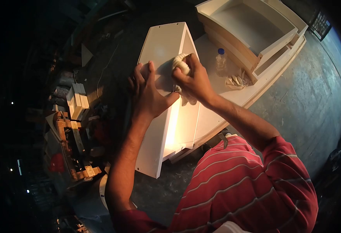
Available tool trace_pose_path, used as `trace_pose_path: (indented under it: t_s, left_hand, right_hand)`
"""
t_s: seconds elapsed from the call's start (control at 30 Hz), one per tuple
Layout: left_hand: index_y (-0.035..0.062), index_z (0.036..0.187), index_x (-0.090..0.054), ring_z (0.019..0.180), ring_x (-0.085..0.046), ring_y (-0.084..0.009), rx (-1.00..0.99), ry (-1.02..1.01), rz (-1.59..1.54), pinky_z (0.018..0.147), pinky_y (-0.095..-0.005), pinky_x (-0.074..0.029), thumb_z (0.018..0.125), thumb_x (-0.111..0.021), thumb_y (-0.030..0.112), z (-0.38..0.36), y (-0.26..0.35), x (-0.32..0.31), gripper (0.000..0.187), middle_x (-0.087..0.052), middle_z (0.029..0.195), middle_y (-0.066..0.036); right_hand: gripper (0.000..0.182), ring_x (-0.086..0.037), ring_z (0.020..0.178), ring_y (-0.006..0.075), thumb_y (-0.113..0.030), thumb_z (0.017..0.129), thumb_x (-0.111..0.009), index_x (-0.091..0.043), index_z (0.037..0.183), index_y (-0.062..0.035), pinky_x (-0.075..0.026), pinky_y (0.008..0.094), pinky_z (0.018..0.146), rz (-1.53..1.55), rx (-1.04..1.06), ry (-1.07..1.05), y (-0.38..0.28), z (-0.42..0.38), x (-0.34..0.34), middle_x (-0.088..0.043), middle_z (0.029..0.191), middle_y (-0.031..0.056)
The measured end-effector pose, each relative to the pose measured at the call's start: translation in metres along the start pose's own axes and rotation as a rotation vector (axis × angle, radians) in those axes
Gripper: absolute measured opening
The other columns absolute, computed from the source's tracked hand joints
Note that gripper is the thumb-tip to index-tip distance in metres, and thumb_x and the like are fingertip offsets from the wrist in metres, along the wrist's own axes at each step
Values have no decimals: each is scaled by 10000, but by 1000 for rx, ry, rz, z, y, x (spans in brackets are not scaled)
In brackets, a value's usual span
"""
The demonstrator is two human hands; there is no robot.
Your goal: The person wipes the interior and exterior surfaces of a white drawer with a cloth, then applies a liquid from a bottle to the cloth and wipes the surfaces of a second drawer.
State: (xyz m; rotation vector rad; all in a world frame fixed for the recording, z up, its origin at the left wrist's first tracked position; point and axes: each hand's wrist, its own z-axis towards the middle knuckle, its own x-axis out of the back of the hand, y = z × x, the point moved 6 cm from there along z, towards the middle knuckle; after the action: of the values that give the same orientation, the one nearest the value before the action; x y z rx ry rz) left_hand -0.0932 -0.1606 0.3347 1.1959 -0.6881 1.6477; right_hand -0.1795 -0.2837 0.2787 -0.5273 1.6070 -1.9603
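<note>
A long white box-like panel piece (153, 134) stands on the white work table, its open side facing right and brightly lit inside. My left hand (149, 91) lies on its upper face with the fingers spread and the thumb at the edge. In my right hand (195, 77) is a bunched cream cloth (181, 64), pinched between thumb and fingers at the piece's upper right edge. Part of the cloth hangs below the hand, partly hidden by it.
Right of the piece, a clear bottle with a blue cap (221, 63) and a crumpled cloth or glove (238, 80) rest on the table (213, 112). Behind them are stacked white drawers (248, 23). Wooden pieces (77, 101) lie at the left.
</note>
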Motion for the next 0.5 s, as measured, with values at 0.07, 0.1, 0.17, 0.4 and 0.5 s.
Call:
trace_pose_path:
  t_s: [0.07, 0.1, 0.17, 0.4, 0.5]
  left_hand:
    - [-44, 1371, -409, 1206, -364, -432, -14, -14, -7, 1051, -537, -269, 603, -759, 426, 0, 0, 1, 966, -323, 1356, -262]
    - [-44, 1371, -409, 1206, -364, -432, -15, -21, -7, 1051, -537, -269, 603, -759, 426, -1, 1, 2, 966, -323, 1356, -262]
    - [-40, 1374, -403, 1197, -367, -437, -20, -26, 2, 1048, -542, -272, 599, -764, 419, 0, 4, 2, 970, -313, 1359, -265]
    - [-31, 1381, -371, 1179, -359, -455, -25, -46, 37, 1042, -561, -277, 600, -760, 398, 2, 5, 0, 972, -287, 1368, -276]
    - [-28, 1380, -363, 1177, -352, -465, 14, -53, 5, 1038, -569, -276, 597, -757, 391, 2, 6, 1, 971, -282, 1366, -283]
  right_hand:
    - [396, -690, 823, 329, -263, 791, -694, -512, 1002, 19, -538, 384, 746, -15, 64, -21, -6, -4, -3, -667, 877, 216]
    - [397, -689, 824, 333, -268, 793, -688, -521, 1002, 25, -537, 388, 754, -24, 36, -41, -6, -1, -3, -668, 878, 218]
    - [399, -690, 823, 335, -274, 796, -679, -534, 1003, 34, -538, 390, 759, -47, 51, 6, -2, 16, 1, -673, 887, 219]
    - [428, -705, 855, 316, -316, 799, -663, -613, 1061, 18, -552, 376, 779, -167, 22, 134, 16, 103, 29, -697, 934, 216]
    - [429, -707, 846, 311, -337, 793, -684, -622, 1060, -6, -554, 369, 765, -179, 12, 121, 10, 113, 33, -699, 931, 203]
